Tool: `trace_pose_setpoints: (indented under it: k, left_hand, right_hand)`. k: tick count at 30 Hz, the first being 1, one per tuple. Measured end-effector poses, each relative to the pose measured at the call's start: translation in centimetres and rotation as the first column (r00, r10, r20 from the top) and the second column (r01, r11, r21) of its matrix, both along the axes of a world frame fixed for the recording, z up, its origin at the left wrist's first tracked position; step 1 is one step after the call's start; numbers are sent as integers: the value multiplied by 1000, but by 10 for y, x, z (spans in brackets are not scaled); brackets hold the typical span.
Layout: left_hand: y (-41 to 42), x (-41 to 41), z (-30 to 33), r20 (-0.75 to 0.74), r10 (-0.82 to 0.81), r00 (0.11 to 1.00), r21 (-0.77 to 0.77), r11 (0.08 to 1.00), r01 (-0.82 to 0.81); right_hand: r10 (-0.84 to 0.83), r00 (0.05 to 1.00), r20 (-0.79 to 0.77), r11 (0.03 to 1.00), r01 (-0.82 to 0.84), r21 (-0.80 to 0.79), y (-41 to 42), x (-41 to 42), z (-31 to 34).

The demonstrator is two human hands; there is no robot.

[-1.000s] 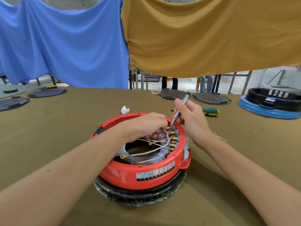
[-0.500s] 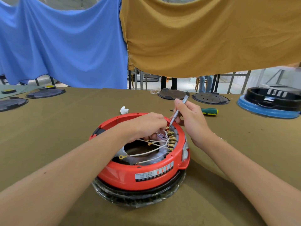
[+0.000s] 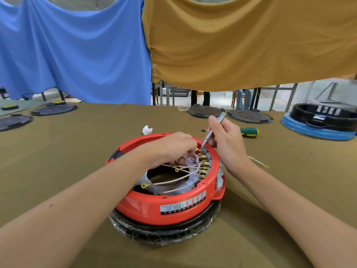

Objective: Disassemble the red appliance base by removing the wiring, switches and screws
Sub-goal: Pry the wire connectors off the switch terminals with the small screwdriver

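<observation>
Head view: right hand (image 3: pixel 228 140) grip around screwdriver bit (image 3: pixel 213 130), left hand (image 3: pixel 173 147) pinching wires (image 3: pixel 190 166).

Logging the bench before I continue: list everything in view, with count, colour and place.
round plastic appliance base: 1, red, centre, on a black ring
wires with ring terminals: several, white, inside base
brass terminals: a row, gold, base's right inner wall
slim metal screwdriver: 1, grey, tip at top terminal
stubby screwdriver: 1, green-yellow, behind right hand
loose wire: 1, white, table right
crumpled scrap: 1, white, behind base
table cloth: olive
hands: left in base; right grips slim screwdriver
</observation>
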State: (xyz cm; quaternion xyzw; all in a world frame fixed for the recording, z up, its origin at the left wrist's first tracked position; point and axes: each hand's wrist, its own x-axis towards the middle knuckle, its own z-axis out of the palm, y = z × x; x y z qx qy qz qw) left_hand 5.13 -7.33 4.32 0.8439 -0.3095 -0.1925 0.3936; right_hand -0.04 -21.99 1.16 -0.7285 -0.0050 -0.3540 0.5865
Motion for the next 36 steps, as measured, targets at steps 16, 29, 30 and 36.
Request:
trace_pose_setpoints:
  k: [16, 29, 30, 36]
  left_hand:
    - [12, 1, 2, 189, -156, 969, -40, 985, 167]
    - [6, -13, 15, 352, -198, 915, 51, 980, 193]
    - [6, -13, 12, 347, -184, 920, 26, 982, 187]
    - [9, -12, -2, 313, -138, 940, -49, 986, 161]
  right_hand:
    - [-2, 999, 43, 999, 4, -36, -5, -6, 16]
    - [-156, 981, 110, 962, 177, -207, 11, -41, 10]
    - [-161, 981, 111, 959, 182, -216, 11, -41, 9]
    - [-176, 978, 107, 937, 200, -285, 11, -41, 8]
